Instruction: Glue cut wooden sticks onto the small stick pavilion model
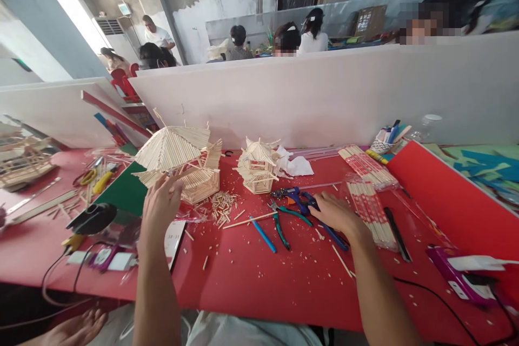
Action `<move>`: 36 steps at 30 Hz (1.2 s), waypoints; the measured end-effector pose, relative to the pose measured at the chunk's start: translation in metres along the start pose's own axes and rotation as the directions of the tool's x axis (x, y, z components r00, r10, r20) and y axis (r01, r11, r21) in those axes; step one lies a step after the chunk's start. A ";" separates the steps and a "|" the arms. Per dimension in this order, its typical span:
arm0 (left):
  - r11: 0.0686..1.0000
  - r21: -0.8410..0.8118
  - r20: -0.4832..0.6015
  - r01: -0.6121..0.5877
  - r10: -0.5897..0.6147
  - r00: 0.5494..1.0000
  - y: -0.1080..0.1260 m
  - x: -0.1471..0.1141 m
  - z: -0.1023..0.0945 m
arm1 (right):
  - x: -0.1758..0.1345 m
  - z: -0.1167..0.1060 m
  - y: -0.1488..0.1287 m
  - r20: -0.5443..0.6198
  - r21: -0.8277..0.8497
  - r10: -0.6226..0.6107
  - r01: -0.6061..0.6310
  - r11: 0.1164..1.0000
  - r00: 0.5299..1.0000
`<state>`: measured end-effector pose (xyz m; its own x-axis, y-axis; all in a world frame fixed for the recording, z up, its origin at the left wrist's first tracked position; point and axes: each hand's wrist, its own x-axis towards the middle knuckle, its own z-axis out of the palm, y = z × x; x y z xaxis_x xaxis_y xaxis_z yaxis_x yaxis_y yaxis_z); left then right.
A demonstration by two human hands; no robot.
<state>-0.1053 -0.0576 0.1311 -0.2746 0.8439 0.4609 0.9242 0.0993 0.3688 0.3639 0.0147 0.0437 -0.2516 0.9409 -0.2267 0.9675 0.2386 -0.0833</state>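
Observation:
My left hand (161,197) is at the near left edge of the larger pavilion model (172,146), built from thin wooden sticks, with its fingers closed on the lower roof edge. Farther right stands a smaller stick pavilion (259,165). My right hand (332,213) is curled over the handle of a blue hot glue gun (298,197), which lies on the red table (243,292). Green-handled pliers (279,224), a blue pen (263,235) and a loose stick (247,220) lie between my hands. Short cut stick pieces (224,208) are heaped beside the larger pavilion.
Bundles of packaged sticks (371,211) and a black marker (397,235) lie at right, near a red board (454,194). Power strips (466,275) with cables sit at both sides. A white partition (284,97) borders the back. Another person's hand (77,330) shows lower left.

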 end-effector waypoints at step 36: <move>0.906 -0.423 -0.025 0.013 -0.026 0.999 -0.035 0.051 0.008 | 0.011 0.010 0.014 0.007 0.106 -0.003 0.002 0.994 1.000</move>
<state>-0.1499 -0.0140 0.1353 -0.3049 0.8275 0.4716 0.7216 -0.1225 0.6814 0.3743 0.0256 0.0304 -0.2543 0.9386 -0.2332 0.9590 0.2136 -0.1861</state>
